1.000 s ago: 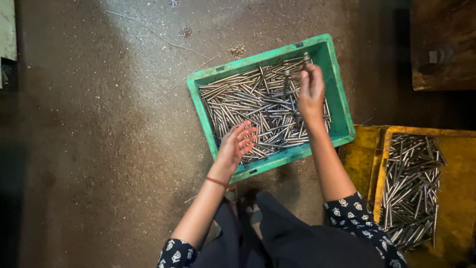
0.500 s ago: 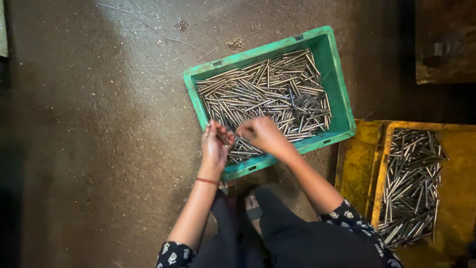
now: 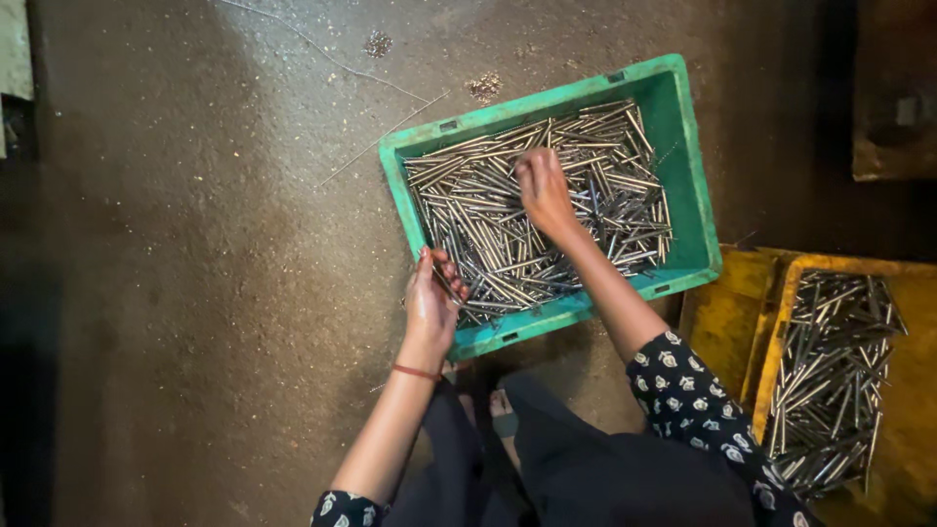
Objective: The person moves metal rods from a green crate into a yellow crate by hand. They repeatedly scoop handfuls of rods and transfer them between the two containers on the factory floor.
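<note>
A green plastic crate (image 3: 691, 156) on the floor is filled with several thin metal rods (image 3: 605, 185). My left hand (image 3: 432, 301) rests at the crate's near left corner, its fingers curled around a few rods. My right hand (image 3: 543, 190) is down in the middle of the pile, fingers closed on rods there.
A yellow crate (image 3: 913, 293) with several more metal rods (image 3: 830, 381) stands at the right. The floor (image 3: 195, 244) is dark, gritty concrete with small scraps of swarf and a thin wire near the green crate. A dark wooden object sits at the top right.
My right hand has moved from beside the left hand at the crate's near edge back up into the middle of the rods. The left hand stays at the near left corner.
</note>
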